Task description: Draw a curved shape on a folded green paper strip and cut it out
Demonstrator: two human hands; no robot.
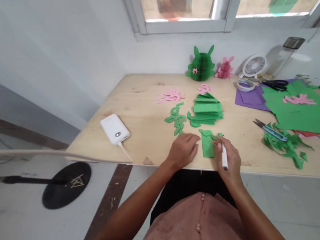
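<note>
A folded green paper piece lies near the front edge of the wooden table. My left hand rests on the table at its left side, fingers touching the paper's edge. My right hand holds a white pen and presses on the paper's right side. Just beyond lies a stack of folded green paper pieces, with green cut-outs to its left and pink cut-outs farther back.
A white power bank with a cable sits at the front left. Small snips lie on green scraps at right. Green and purple sheets, black scissors, tape roll, fan, bottle and paper rabbits stand at the back.
</note>
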